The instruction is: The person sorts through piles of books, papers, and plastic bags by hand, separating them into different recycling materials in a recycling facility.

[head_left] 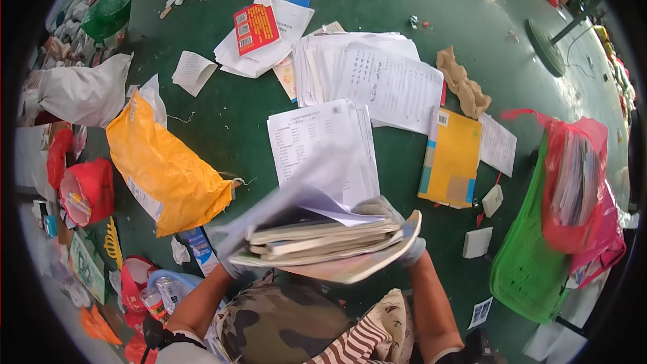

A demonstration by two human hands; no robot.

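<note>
Grey-gloved left hand (226, 256) and right hand (394, 232), fingers clenched around a stack of books (323, 246) held above the green floor (222, 121); loose top sheets (303, 195) may slide off.

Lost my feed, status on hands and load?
Left gloved hand and right gloved hand both gripping thick stack of worn booklets. Loose white sheets on green floor ahead.

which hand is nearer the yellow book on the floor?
Right. The right hand grips the right edge of the stack of booklets, just below and left of the yellow book. The left hand holds the stack's far left side, farther away.
</note>
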